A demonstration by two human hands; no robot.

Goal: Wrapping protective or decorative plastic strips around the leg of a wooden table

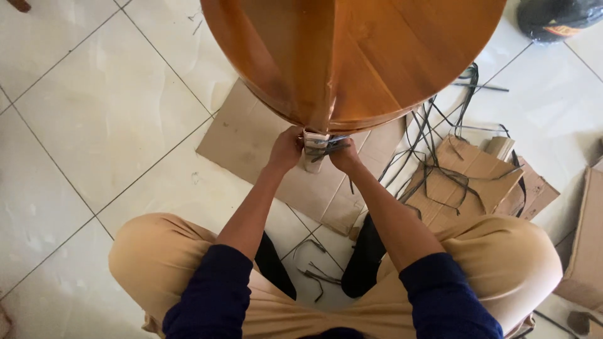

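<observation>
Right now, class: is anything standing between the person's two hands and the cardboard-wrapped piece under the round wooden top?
Nothing visible does. The left hand and right hand are both already on the cardboard-wrapped piece, one at each side, just below the wooden top. Dark strapping crosses the wrap itself, by the right hand.

A glossy orange-brown table (377, 56) with wood grain is seen at twelve o'clock. Pale cardboard (314, 150) on its leg is crossed by dark straps (326, 149). Cream floor tiles (107, 107) are lined with grey. Tan trousers (157, 257) and navy sleeves (210, 295) are shown at six o'clock.
</observation>
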